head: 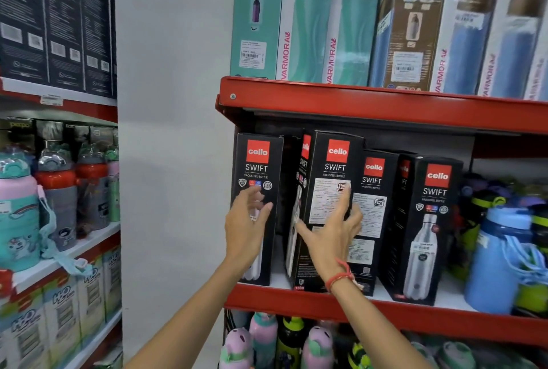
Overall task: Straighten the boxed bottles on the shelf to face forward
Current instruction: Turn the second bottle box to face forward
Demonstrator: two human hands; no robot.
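So we're standing at the red metal shelf with both hands up on the row of black cardboard Cello Swift bottle boxes. There are four of them on the white shelf board. The leftmost black box stands upright at the left end and shows its front, logo and bottle picture. Our left hand is in front of its lower half with the fingers spread and loosely curled; it's open, not clamped on anything, and we can't tell if the fingertips actually touch the cardboard.

Next to it is the second black box, the one with the white printed label panel. It's tilted, its top leaning right, and turned so a side panel shows on the left. Our right hand, the one with the red thread bracelet on the wrist, is splayed open flat against that label face, thumb out to the left, fingers reaching past the right edge.

Just behind and right sits the third black box, label side out, partly covered by the second one. The fourth black box shows its bottle picture but is angled a bit.

Further right on the same shelf there's a loose blue plastic bottle.
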